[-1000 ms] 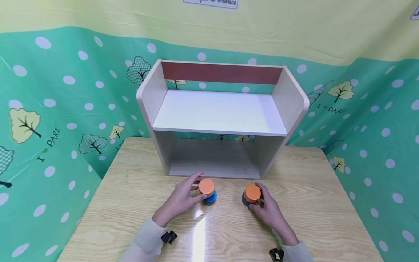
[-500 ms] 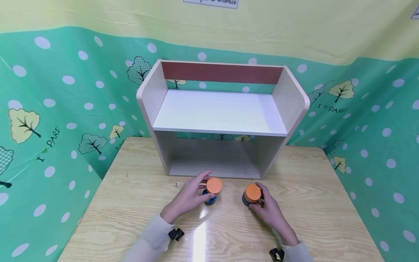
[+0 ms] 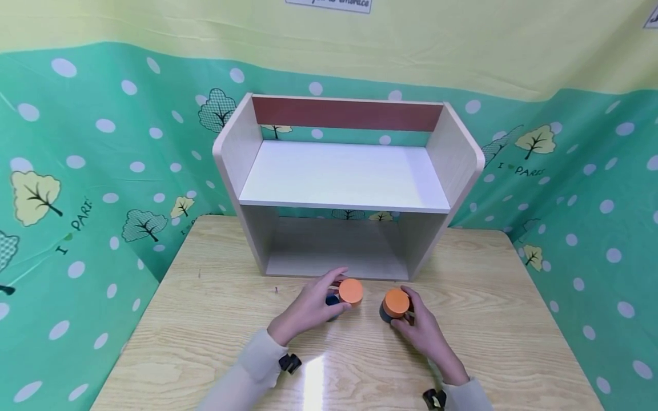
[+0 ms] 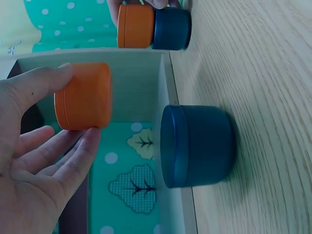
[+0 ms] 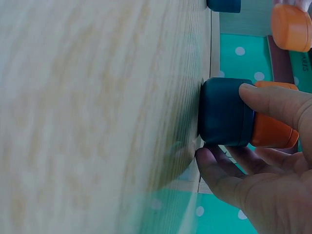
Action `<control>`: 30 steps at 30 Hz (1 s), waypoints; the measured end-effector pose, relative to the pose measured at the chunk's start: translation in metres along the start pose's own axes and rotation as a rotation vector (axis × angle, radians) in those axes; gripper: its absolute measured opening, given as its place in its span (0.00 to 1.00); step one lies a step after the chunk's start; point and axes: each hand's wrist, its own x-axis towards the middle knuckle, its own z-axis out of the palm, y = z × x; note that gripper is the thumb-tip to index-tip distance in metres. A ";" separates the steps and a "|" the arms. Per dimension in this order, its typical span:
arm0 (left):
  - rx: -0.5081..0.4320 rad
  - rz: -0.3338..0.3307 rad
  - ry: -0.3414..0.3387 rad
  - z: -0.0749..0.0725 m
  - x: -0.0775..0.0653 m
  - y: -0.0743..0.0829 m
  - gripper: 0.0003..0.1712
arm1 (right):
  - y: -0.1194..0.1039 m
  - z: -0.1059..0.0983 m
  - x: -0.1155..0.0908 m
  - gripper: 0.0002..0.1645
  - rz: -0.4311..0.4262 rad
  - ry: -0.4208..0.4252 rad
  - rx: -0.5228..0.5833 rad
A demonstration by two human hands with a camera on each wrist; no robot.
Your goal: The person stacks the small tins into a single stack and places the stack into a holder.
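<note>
My left hand (image 3: 311, 308) pinches a small round orange tin (image 4: 87, 96) between thumb and fingertips, raised clear of the table. A dark blue tin (image 4: 200, 146) of similar shape stands upright on the table below it, partly hidden by the left hand in the head view. Over on the right, a second orange tin (image 3: 396, 302) sits on top of another blue tin (image 5: 224, 112). My right hand (image 3: 424, 331) grips this stack from its right side, the thumb against the blue tin near the seam and fingers curled round the far side.
A pale two-level shelf (image 3: 344, 177) with a reddish back strip stands on the wooden table (image 3: 216, 319) just behind the tins. Green and yellow printed cloth (image 3: 103, 160) hangs behind and at both sides.
My left hand has carried its orange tin rightward, from over the lone blue tin toward the stack on the right. The right hand and its stack have stayed in place.
</note>
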 end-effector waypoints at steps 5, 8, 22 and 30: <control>-0.007 0.005 -0.011 0.003 0.007 0.003 0.45 | 0.000 0.000 0.000 0.50 0.006 -0.003 -0.002; -0.013 0.009 -0.020 0.005 0.012 0.006 0.45 | 0.001 0.000 0.001 0.49 0.001 -0.008 0.005; -0.032 0.050 -0.058 0.019 0.029 0.016 0.44 | 0.001 -0.001 0.001 0.50 0.000 -0.014 0.017; -0.044 0.072 -0.070 0.029 0.040 0.020 0.43 | 0.001 -0.001 0.000 0.50 0.015 -0.019 0.021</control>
